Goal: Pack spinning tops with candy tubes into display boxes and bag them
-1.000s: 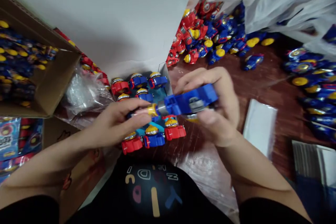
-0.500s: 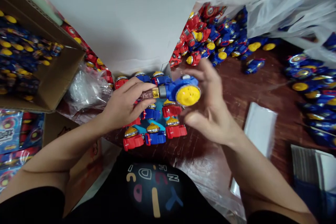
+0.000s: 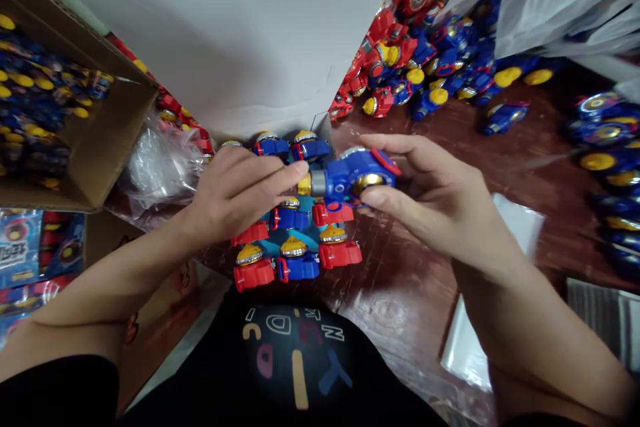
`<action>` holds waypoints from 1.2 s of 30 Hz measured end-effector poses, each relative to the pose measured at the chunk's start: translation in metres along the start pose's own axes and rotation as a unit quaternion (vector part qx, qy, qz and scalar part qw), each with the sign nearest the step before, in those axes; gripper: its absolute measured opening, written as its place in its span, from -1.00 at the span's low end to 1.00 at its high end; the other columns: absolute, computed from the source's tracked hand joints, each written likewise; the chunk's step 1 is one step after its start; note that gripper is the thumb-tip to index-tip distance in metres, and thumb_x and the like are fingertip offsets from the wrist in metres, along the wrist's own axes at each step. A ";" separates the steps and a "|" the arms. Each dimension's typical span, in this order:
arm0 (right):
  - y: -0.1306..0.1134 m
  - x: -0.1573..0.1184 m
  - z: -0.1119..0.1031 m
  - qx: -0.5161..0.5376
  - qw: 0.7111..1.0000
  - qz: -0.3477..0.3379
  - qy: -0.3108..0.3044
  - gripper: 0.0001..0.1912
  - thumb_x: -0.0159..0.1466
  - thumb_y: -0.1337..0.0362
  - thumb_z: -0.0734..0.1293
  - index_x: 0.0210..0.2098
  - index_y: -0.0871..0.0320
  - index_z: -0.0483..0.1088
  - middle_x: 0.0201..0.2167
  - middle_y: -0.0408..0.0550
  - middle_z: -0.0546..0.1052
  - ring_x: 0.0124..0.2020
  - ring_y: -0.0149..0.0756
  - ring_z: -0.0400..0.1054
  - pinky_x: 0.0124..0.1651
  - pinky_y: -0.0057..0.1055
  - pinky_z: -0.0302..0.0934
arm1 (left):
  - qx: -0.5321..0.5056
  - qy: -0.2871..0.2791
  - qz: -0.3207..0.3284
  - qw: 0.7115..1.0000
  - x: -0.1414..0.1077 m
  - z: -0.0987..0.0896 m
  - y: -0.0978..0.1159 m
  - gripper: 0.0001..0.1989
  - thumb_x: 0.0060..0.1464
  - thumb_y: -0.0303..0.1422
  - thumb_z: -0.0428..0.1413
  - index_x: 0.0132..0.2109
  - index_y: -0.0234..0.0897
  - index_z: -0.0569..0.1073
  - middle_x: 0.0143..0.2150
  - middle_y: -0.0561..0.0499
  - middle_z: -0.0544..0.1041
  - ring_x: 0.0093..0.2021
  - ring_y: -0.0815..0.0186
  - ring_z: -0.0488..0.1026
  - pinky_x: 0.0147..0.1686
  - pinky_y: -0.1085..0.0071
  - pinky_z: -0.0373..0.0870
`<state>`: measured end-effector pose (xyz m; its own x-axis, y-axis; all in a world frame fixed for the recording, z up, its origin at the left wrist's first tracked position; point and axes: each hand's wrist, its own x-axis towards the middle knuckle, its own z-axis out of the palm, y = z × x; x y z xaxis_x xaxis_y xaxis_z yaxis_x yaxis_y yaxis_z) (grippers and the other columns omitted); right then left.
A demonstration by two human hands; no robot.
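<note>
Between my two hands is a blue plastic toy (image 3: 343, 177) with a grey neck, a gold disc on its side and a red strip at its far end. My left hand (image 3: 240, 193) is closed round the tube at its left end, mostly hidden by my fingers, with a yellow band showing. My right hand (image 3: 440, 193) grips the body, thumb beside the gold disc. Under them, red toys (image 3: 340, 253) and blue toys (image 3: 299, 267) with yellow cone tops stand in rows over a light blue base (image 3: 273, 240), against an upright white panel (image 3: 240, 33).
Loose red and blue toys (image 3: 450, 47) are heaped behind on the dark red tabletop (image 3: 425, 140). More blue toys lie at right. A cardboard box (image 3: 130, 127) of toys stands at left, a crumpled clear bag (image 3: 163, 163) beside it. Clear plastic sleeves (image 3: 470, 347) lie near my right forearm.
My right hand has closed on the toy's body. The toy has turned, so its yellow dome no longer faces me and its gold disc shows.
</note>
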<state>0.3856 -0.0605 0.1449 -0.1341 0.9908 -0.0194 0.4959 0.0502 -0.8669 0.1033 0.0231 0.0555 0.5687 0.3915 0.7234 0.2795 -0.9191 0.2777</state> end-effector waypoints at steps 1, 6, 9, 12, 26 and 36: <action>0.000 -0.002 -0.009 -0.039 0.999 -0.022 0.004 -0.39 0.36 0.09 0.54 0.37 -0.20 0.44 0.15 -0.16 0.65 -0.07 -0.23 0.66 -0.11 -0.30 0.64 | -0.007 -0.010 -0.032 0.999 -0.001 -0.002 -0.001 -0.33 0.36 -0.13 0.31 0.48 -0.12 0.31 0.15 -0.09 0.62 0.04 0.14 0.61 0.02 0.20 0.55; 0.013 -0.008 -0.055 -0.349 0.931 -0.104 0.017 -0.22 0.40 0.05 0.49 0.52 -0.44 0.18 0.26 -0.17 0.60 -0.07 -0.05 0.65 -0.06 -0.02 0.59 | -0.010 -0.106 -0.087 0.990 -0.010 -0.007 0.000 -0.42 0.47 -0.12 0.17 0.48 -0.24 0.29 0.46 -0.22 0.41 0.47 -0.07 0.37 0.39 -0.06 0.35; 0.022 0.003 -0.054 -0.440 0.877 -0.168 -0.100 -0.30 0.51 0.02 0.33 0.58 -0.24 0.13 0.11 -0.03 0.68 -0.09 0.03 0.64 -0.34 -0.11 0.45 | -0.008 -0.170 -0.075 0.983 -0.018 0.002 0.005 -0.65 0.51 -0.27 0.13 0.35 -0.14 0.44 0.39 0.01 0.52 0.46 -0.02 0.39 0.39 -0.10 0.27; 0.023 0.017 -0.039 -0.459 0.855 -0.173 -0.171 -0.38 0.55 0.09 0.23 0.56 -0.14 0.19 0.04 0.02 0.70 -0.07 0.02 0.62 -0.42 -0.18 0.31 | -0.021 -0.172 -0.096 0.980 -0.024 0.011 0.008 -0.68 0.49 -0.29 0.16 0.31 -0.11 0.49 0.33 0.05 0.58 0.43 0.01 0.43 0.34 -0.08 0.26; 0.016 0.068 0.017 -0.520 0.776 -0.172 -0.313 -0.48 0.46 0.39 0.18 0.35 0.09 0.43 -0.25 0.06 0.65 -0.30 -0.12 0.54 -0.40 -0.26 0.19 | -0.039 -0.172 -0.106 0.979 -0.016 0.006 0.053 -0.72 0.35 -0.21 0.31 0.05 -0.32 0.60 -0.07 -0.11 0.62 -0.11 0.10 0.53 -0.13 0.11 0.46; 0.022 0.014 -0.034 -0.278 0.935 -0.206 -0.073 -0.38 0.54 -0.03 0.25 0.54 -0.15 0.20 0.47 0.06 0.38 0.47 0.07 0.31 0.47 0.15 0.31 | -0.044 -0.086 -0.260 0.961 0.028 -0.008 -0.019 -0.55 0.37 0.10 0.19 0.09 -0.15 0.61 -0.07 -0.09 0.58 0.10 0.04 0.46 0.08 0.01 0.43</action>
<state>0.4240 -0.0410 0.1430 -0.5075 0.8473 0.1563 0.7409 0.5218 -0.4228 0.1078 0.0516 0.0756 0.4919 0.7934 0.3587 0.4978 -0.5942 0.6317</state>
